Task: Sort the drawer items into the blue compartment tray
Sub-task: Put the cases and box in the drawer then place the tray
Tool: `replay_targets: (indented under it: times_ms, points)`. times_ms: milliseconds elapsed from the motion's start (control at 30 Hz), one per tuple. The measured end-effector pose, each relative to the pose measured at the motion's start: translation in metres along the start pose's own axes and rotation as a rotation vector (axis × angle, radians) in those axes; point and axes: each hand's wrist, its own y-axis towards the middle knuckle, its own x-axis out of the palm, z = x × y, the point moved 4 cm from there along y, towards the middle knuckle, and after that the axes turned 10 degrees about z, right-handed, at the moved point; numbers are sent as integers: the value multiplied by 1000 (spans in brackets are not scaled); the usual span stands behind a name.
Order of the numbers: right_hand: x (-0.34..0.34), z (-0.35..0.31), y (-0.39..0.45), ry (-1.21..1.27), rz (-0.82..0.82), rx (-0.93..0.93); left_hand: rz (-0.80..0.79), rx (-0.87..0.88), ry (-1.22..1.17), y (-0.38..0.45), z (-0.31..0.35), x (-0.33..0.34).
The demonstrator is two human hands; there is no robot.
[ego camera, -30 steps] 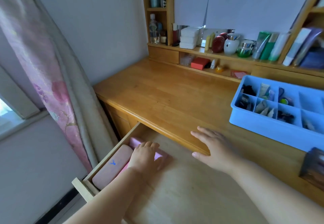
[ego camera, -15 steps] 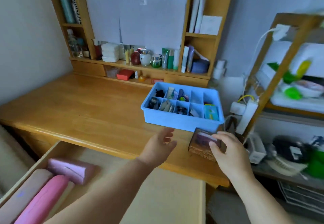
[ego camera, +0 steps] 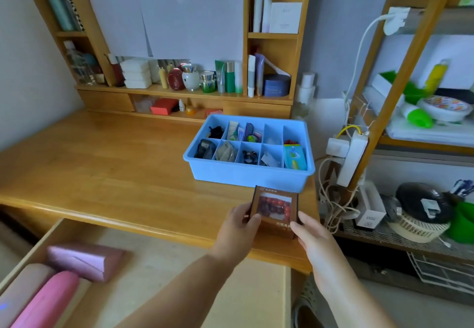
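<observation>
Item in hand: a small brown box (ego camera: 275, 209) with a clear window on its lid, now held between our two hands over the near edge of the tabletop (ego camera: 107, 163). Our left hand (ego camera: 237, 221) grips its left side with the thumb curled over the near left corner; our right hand (ego camera: 311, 232) pinches its near right corner, thumb on top. Half a second ago only the right hand was on this box and the left was open in the air beside it; a second ago the left hand was down in the drawer and the right lay flat on the tabletop edge. The change we log: the grip has gone from one hand to two, and the box looks raised off the wood, though its underside is hidden. Just beyond the grip, nearly touching the far edge of the box, stands the blue tray (ego camera: 246, 173), most of its compartments already holding small items; one in the back row, right of centre, looks close to bare. Below and left of the grip, the open drawer (ego camera: 159, 263) holds a purple case (ego camera: 84, 259) and a pink case (ego camera: 46, 299). We judge the box to be the piece now being sorted, whether whole or opened for its contents we cannot tell.
</observation>
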Motion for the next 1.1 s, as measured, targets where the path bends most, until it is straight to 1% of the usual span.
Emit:
replay_targets:
  times_ms: [100,133,200,267,333,400,467,500,600,633,667,733,767,833,933,1000,1100]
  points:
    - [24,2,-21,5,-15,-34,169,-1,-130,-22,-11,-33]
    - [32,3,-30,-11,-23,-45,194,-12,-155,-29,-16,-46]
    - [44,7,-50,-50,-61,-52,164,-75,-206,-44,-33,-70]
    - [52,12,-70,-108,-108,-56,58,-201,-267,-61,-56,-92]
    - [56,27,-84,-272,-185,-26,-79,-325,-310,-81,-83,-108]
    - [62,50,-98,-468,-304,62,-218,-399,-255,-97,-108,-112]
    - [65,77,-111,-632,-379,149,-347,-421,-112,-110,-131,-107]
    - [65,88,-116,-738,-407,143,-398,-439,-53,-117,-141,-103]
    - [63,111,-125,-1122,-487,6,-510,-544,16,-137,-165,-86]
    - [62,115,-128,-1200,-498,-23,-538,-539,74,-142,-169,-80]
    - [62,119,-130,-1261,-502,-53,-572,-497,180,-145,-172,-73]
    - [63,121,-132,-1366,-477,-128,-641,-380,416,-150,-174,-60]
    - [64,122,-133,-1405,-466,-163,-662,-332,487,-152,-174,-55]
    - [64,122,-133,-1497,-468,-245,-675,-271,548,-155,-176,-47]
    - [63,122,-133,-1649,-514,-422,-620,-151,638,-149,-178,-44]
    - [61,118,-129,-1691,-549,-523,-597,-128,648,-144,-178,-42]
    - [52,112,-122,-1663,-609,-471,-660,-206,601,-142,-179,-38]
